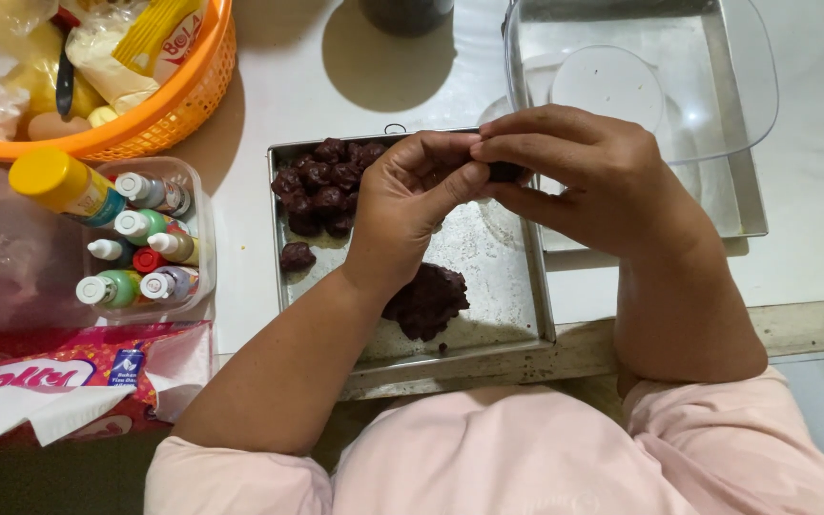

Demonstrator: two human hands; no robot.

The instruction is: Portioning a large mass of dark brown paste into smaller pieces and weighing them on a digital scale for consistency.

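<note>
Two metal baking trays sat on the white counter: the near tray held the dark dough, and the far tray lay under a clear plastic bowl with a round clear lid resting in it. An orange basket of bagged ingredients stood at the upper left, and a pink tissue pack lay at the lower left. Beside the near tray, a clear tub held small food-colouring bottles, with a yellow-capped bottle just next to it.

Inside the near tray, a lump of dark reddish-brown dough rested near the front edge, partly behind the left wrist. A cluster of rolled dough balls filled the tray's far left corner, one ball lying apart from it.

Both hands met above the near tray. The left hand was curled, thumb pressed toward the fingertips. The right hand was cupped with fingers drawn together, and between both hands' fingertips a small dark piece of dough was pinched.
</note>
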